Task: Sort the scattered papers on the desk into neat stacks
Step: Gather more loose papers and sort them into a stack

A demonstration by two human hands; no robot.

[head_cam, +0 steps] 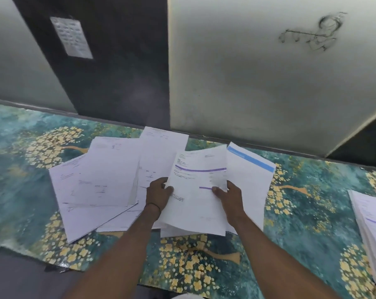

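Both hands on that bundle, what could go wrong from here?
1. The left hand and right hand pinch the bundle of sheets only at its side edges. Its lower sheets already fan out and might slip from the grip.
2. The blue-banded sheet lies partly beneath the bundle and could get dragged along.

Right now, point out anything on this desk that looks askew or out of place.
The loose sheets on the left lie fanned and overlapping at different angles. The blue-banded sheet sits tilted behind the held bundle. The right-edge stack looks neater.
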